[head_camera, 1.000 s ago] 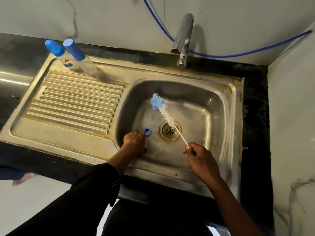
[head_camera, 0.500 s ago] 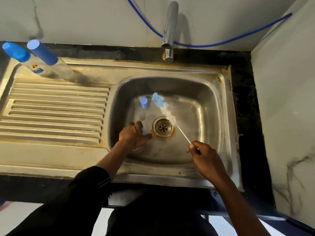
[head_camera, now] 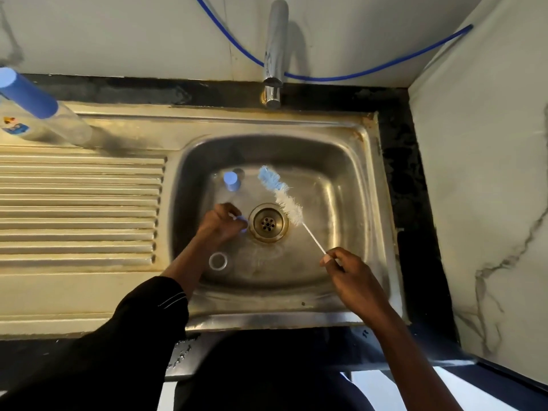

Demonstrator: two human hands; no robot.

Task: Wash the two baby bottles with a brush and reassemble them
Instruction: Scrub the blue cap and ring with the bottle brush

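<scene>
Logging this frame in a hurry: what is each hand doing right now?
Left hand: closed round a small blue plastic ring.
Right hand: pinching the thin white handle of the blue-and-white bristle brush.

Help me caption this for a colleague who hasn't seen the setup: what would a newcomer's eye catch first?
The bottle brush, blue-tipped with white bristles, slants across the steel sink above the drain, its thin handle pinched by the right hand. The left hand pinches a small blue piece beside the drain, with a blue cap standing farther back. A blue-capped bottle stands on the drainboard, far left.
</scene>
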